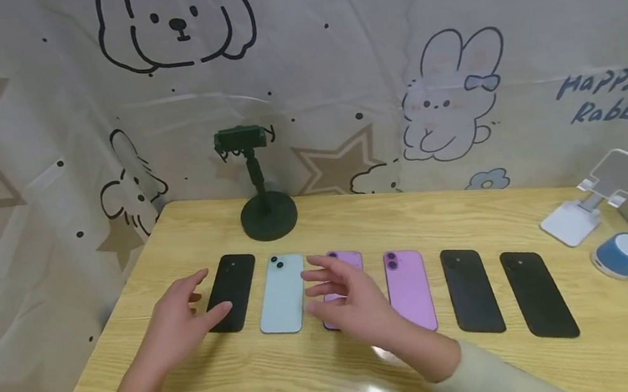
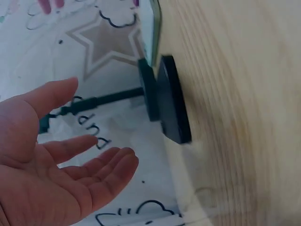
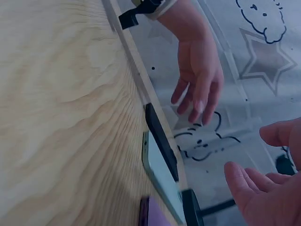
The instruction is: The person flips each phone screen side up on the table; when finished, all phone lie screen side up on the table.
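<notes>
Several phones lie face down in a row on the wooden table. My left hand [image 1: 180, 318] is over the left side of the leftmost black phone [image 1: 237, 287], its fingers spread and loosely bent with nothing in them. A pale mint phone [image 1: 282, 298] lies beside that one, between my two hands. My right hand [image 1: 350, 294] hovers with relaxed fingers over a purple phone [image 1: 349, 258], hiding much of it. In the left wrist view, the palm of my left hand [image 2: 70, 169] faces up to the camera, apart from the black phone [image 2: 173, 99].
Right of my right hand lie another purple phone [image 1: 409, 282] and two black phones, one [image 1: 473, 291] beside the other [image 1: 539, 293]. A dark green stand [image 1: 268, 217] is behind the row. At the right are a white folding stand [image 1: 571, 222] and a blue round device [image 1: 622, 256].
</notes>
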